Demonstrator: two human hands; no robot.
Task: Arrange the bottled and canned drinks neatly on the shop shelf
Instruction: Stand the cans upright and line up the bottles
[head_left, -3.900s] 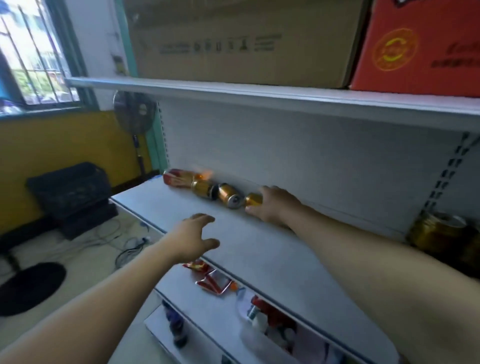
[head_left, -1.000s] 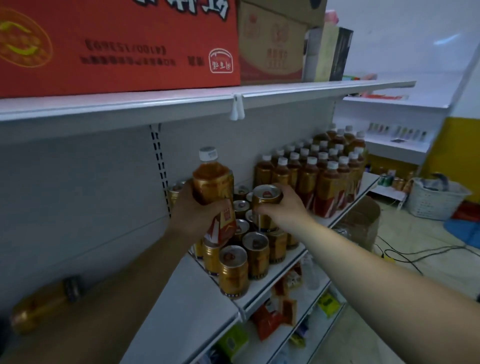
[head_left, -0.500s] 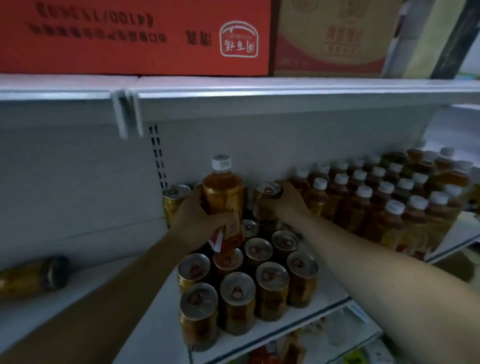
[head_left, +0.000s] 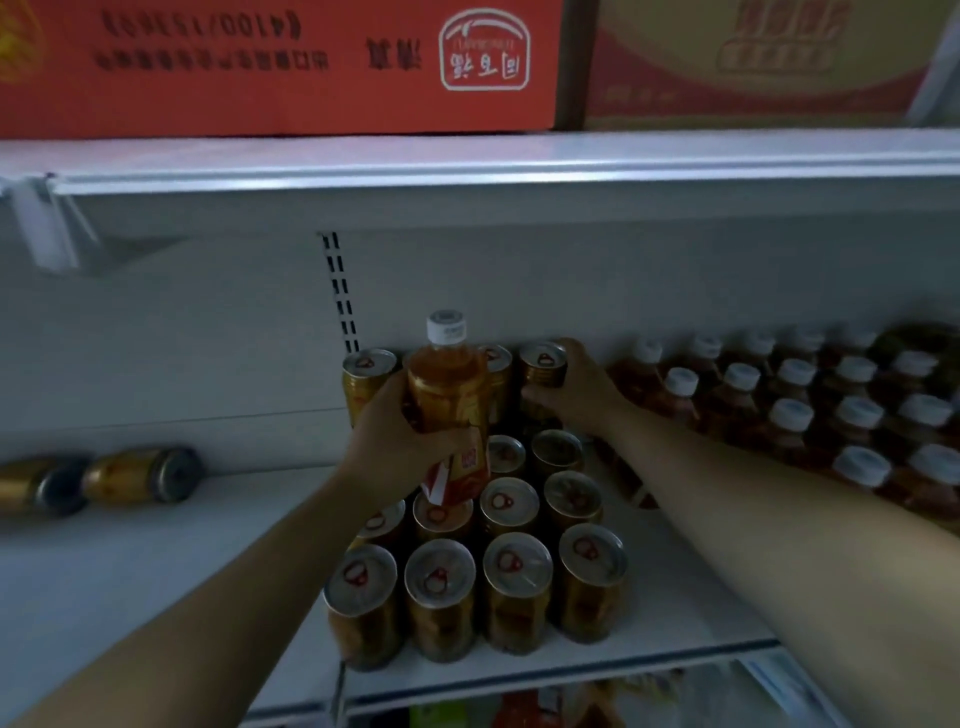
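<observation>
Amber plastic bottle with a white cap (head_left: 448, 395) stands upright in the centre of the frame. The left hand (head_left: 395, 441) holds it, with the fingers curled round its lower body and label. Whether its base rests on the cans under it cannot be seen. Just to the right, the right hand (head_left: 576, 395) grips a gold metal can (head_left: 543, 364) in the back row, with the fingers wrapped round its side.

Below both hands, a block of upright gold cans with ring-pull lids (head_left: 514, 587) fills the white metal shelf (head_left: 130, 571) at lower centre. At the left edge, two gold cans (head_left: 140, 475) lie on their sides, end to end. At the right, rows of brown bottles with white caps (head_left: 789, 410) stand close together. Along the top, a red cardboard carton (head_left: 260, 62) and a beige carton (head_left: 753, 62) sit on the upper shelf (head_left: 467, 156).
</observation>
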